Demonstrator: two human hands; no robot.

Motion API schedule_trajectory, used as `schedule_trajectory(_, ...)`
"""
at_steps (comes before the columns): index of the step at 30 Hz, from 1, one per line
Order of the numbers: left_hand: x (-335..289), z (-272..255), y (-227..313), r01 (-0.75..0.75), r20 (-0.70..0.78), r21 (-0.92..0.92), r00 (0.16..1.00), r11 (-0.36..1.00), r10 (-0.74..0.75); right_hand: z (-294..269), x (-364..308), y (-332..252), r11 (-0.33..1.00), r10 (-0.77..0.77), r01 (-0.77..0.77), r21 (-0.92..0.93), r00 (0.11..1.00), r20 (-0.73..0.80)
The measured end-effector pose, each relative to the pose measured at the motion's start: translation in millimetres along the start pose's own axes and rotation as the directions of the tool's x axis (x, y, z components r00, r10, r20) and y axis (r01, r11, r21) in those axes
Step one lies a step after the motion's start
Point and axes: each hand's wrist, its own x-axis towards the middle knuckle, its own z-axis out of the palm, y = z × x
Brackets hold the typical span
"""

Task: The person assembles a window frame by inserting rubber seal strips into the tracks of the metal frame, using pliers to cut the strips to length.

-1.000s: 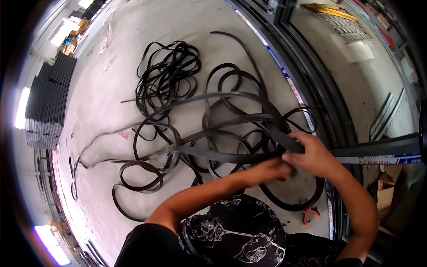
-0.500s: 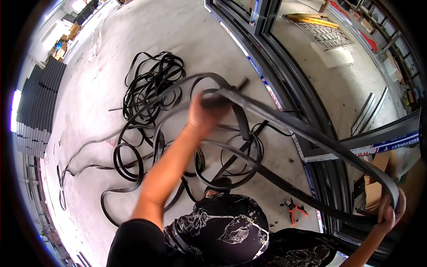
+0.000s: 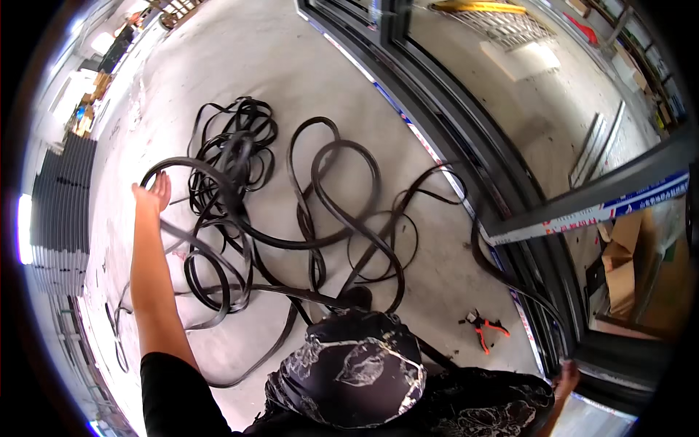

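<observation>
A long black rubber sealing strip (image 3: 291,244) runs in loose loops across the concrete floor in front of me. My left hand (image 3: 153,193) is stretched far out to the left, its fingers around a bend of the strip, partly hiding it. Down at the lower right, my right hand (image 3: 566,379) is closed at the strip's other stretch, beside the dark window frame (image 3: 480,138). Its fingers are only partly visible. Behind the loops lies a tangled heap of the same strip (image 3: 237,124).
Pliers with red handles (image 3: 484,331) lie on the floor near my knee. The large frame stands along the right, with cardboard (image 3: 622,262) and metal profiles (image 3: 597,149) beyond it. Dark stacked profiles (image 3: 62,197) stand at the far left.
My left hand has swung out left, carrying a bend of the strip. My right hand has come down and inward along the frame. The raised lengths of strip now lie lower, in wide loops.
</observation>
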Motion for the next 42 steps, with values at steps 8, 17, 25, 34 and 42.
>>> schedule_trajectory(8, -153.9, -15.2, -189.8, -0.483, 0.492, 0.825, 0.869, 0.295, 0.050, 86.2, -37.3, 3.5, 0.957, 0.291, -0.282, -0.073, 0.908, 0.302)
schedule_trajectory(17, -253.6, -10.3, -365.3, -0.484, 0.489, 0.840, 0.480, 0.245, -0.729, 212.3, -21.0, -117.3, 0.674, -0.485, 0.612, -0.413, 0.789, 0.378)
schedule_trajectory(25, -317.8, 30.6, -407.8, -0.384, 0.399, 0.884, 0.324, 0.267, -0.858, 352.9, -32.4, -134.4, 0.519, -0.418, 0.779, -0.351, 0.590, 0.691)
schedule_trajectory(34, -377.7, 105.8, -459.6, 0.185, 0.206, 0.950, 0.234, 0.252, -0.950, 309.7, -110.1, -177.8, 0.573, -0.634, 0.818, 0.049, 0.404, 0.660)
schedule_trajectory(42, -455.2, 248.7, -324.8, 0.133, 0.910, 0.365, 0.157, 0.922, -0.383, 244.8, -107.8, -205.2, 0.628, -0.726, 0.757, 0.181, 0.486, 0.487)
